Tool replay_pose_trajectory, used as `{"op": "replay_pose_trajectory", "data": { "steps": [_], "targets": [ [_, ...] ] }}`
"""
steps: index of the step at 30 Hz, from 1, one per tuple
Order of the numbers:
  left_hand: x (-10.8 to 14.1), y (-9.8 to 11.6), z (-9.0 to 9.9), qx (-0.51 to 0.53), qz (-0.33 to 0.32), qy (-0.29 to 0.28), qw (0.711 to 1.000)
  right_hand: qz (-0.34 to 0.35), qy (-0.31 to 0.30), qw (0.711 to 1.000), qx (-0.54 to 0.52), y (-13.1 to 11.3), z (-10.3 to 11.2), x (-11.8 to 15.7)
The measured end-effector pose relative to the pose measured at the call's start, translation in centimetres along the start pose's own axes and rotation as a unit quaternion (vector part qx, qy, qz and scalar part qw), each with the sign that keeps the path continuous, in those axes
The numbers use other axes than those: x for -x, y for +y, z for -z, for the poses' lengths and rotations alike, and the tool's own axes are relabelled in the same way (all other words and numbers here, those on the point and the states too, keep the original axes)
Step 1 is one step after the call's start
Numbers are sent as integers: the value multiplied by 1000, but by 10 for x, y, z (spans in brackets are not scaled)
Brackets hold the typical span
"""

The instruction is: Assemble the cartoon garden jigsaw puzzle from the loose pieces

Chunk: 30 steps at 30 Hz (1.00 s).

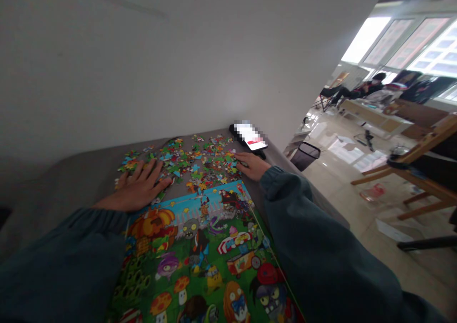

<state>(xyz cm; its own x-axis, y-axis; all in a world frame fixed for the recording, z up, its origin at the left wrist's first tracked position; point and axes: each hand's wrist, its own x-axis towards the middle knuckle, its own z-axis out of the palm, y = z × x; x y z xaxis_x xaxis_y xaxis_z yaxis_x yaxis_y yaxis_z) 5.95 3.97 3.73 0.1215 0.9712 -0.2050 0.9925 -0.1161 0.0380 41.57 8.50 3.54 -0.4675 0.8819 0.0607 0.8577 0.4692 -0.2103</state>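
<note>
Many loose jigsaw puzzle pieces (pixel 196 159) lie spread over a grey cloth-covered surface. My left hand (pixel 139 185) rests palm down at the left side of the pile, fingers spread over some pieces and hiding them. At the pile's right edge is my right hand (pixel 252 165), its fingers stretched towards the pieces and slightly bent, with nothing visible in them. Between my forearms lies a colourful cartoon picture board (pixel 200 247) with zombies, mushrooms and a pumpkin, its top edge just below the pieces.
A phone (pixel 250 135) with a lit screen lies behind my right hand, near the wall (pixel 178 66). Off to the right, on the tiled floor, stand a dark bin (pixel 305 156) and a wooden chair (pixel 410 166). People sit farther back by the windows.
</note>
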Motion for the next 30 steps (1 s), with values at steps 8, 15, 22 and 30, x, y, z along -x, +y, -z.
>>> {"op": "replay_pose_trajectory", "data": {
  "steps": [8, 15, 22, 30],
  "targets": [
    [-8, -7, -4, -2, 11, 11, 1000, -38, -13, 999, 7, 6, 5, 7],
    [-9, -28, 19, 93, -22, 82, 992, -63, -24, 997, 32, 9, 2, 8],
    [-3, -25, 31, 153, -42, 74, 985, -79, -6, 996, 30, 5, 4, 11],
    [-6, -28, 31, 175, -49, 80, 980, -123, -14, 992, 33, -7, 24, 20]
  ]
}}
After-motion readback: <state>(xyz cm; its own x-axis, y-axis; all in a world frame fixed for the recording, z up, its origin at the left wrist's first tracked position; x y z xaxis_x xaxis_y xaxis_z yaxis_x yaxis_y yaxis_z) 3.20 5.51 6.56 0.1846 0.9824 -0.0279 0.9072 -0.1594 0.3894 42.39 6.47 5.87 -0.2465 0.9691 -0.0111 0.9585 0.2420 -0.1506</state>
